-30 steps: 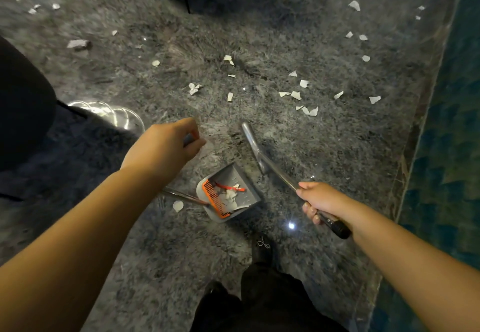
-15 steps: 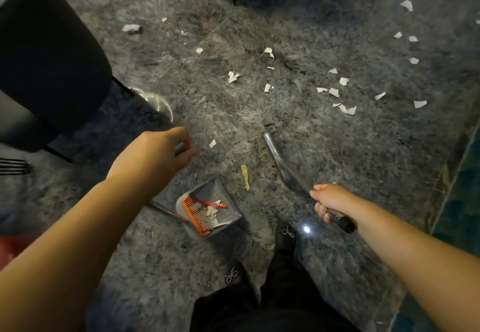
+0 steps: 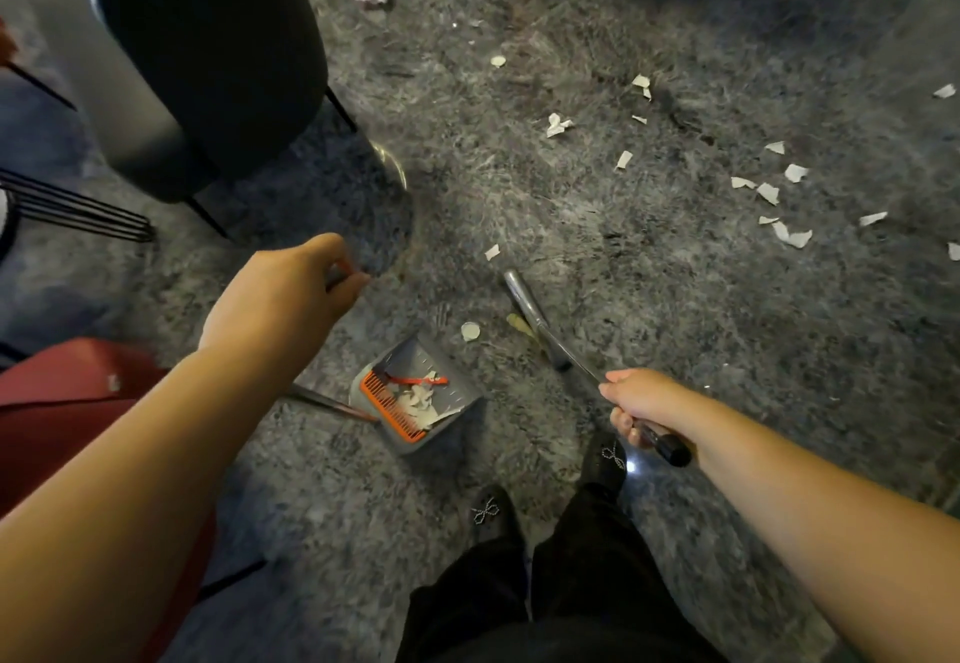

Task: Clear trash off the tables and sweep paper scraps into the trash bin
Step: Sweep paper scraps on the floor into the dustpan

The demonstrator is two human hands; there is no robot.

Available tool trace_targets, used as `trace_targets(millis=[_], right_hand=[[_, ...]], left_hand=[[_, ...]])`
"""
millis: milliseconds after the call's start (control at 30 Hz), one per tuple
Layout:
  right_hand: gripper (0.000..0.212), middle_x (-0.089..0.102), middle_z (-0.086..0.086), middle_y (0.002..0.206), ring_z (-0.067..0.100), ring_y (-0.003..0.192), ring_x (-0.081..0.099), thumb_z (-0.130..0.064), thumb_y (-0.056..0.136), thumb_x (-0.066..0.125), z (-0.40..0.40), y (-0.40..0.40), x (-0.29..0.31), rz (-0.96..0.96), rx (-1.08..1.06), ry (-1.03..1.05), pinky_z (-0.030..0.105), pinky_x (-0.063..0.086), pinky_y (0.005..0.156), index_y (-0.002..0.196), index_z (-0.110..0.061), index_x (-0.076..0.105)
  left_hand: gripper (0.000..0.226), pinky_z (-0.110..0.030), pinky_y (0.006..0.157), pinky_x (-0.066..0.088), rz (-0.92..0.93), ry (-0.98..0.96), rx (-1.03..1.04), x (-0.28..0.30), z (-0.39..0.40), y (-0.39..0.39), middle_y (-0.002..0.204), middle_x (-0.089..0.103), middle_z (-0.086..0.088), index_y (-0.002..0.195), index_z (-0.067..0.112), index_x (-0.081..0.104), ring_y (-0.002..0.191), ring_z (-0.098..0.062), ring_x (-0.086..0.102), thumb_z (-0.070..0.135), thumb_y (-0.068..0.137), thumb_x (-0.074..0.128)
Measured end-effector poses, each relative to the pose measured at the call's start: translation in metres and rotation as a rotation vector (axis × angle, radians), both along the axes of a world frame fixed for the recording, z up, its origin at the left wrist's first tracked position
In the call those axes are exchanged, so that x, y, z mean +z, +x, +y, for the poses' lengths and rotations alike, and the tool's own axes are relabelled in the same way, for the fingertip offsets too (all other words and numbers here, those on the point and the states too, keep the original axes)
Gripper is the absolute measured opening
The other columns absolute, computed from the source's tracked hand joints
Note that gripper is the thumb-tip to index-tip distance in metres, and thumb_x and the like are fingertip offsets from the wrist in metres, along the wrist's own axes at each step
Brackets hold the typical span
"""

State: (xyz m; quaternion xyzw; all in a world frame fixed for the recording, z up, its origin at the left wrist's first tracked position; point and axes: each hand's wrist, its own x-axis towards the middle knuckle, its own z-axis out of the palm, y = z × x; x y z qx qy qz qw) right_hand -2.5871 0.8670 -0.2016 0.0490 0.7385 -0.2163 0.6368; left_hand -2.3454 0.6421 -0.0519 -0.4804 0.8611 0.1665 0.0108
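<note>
Grey plastic dustpan (image 3: 415, 392) on carpet holds few scraps; white paper scraps (image 3: 769, 192) mostly unswept. Left hand (image 3: 283, 293) grips dustpan handle, right hand (image 3: 641, 402) clamps metal broom handle (image 3: 545, 330).

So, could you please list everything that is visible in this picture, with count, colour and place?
grey plastic dustpan: one, grey with an orange comb edge, on the carpet at centre, holding scraps
long metal dustpan handle: one, dark metal, running from the pan toward the left hand
long metal broom handle: one, silvery with a black end, right of the pan
white paper scraps: many, white, scattered over the upper right carpet
shaggy grey carpet: one, grey, covering the floor
black round chair: one, upper left
red seat: one, lower left
left hand: gripping the dustpan handle
right hand: gripping the broom handle
</note>
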Motion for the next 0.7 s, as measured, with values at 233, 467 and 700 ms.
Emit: trace_targets(millis=[233, 467, 700], right_hand=[[0.046, 0.039, 0.003, 0.063, 0.005, 0.032, 0.034, -0.021, 0.103, 0.037, -0.041, 0.025, -0.007, -0.013, 0.232, -0.017, 0.013, 0.03, 0.035, 0.148, -0.029, 0.027], [0.048, 0.043, 0.005, 0.07, 0.006, 0.044, 0.036, -0.021, 0.103, 0.037, -0.058, 0.053, 0.0, -0.016, 0.527, -0.026, 0.015, 0.033, 0.039, 0.149, -0.028, 0.026], [0.047, 0.042, 0.002, 0.066, 0.003, 0.033, 0.036, -0.025, 0.103, 0.037, -0.049, 0.058, 0.019, -0.051, 0.588, -0.035, 0.014, 0.034, 0.038, 0.149, -0.029, 0.028]], left_hand=[[0.022, -0.038, 0.063, 0.048, 0.022, 0.028, 0.082, -0.014, -0.011, 0.015, 0.069, 0.053, 0.001, 0.092, 0.02, 0.056, 0.07, -0.028, 0.055, 0.041, 0.093, 0.061], [0.025, -0.04, 0.061, 0.048, 0.008, -0.004, 0.084, -0.025, -0.021, 0.023, 0.075, 0.059, -0.009, 0.094, 0.018, 0.056, 0.071, -0.033, 0.056, 0.043, 0.093, 0.06], [0.022, -0.035, 0.055, 0.042, 0.016, 0.029, 0.12, -0.025, -0.021, 0.036, 0.07, 0.054, -0.003, 0.087, 0.025, 0.048, 0.066, -0.029, 0.054, 0.044, 0.094, 0.059]])
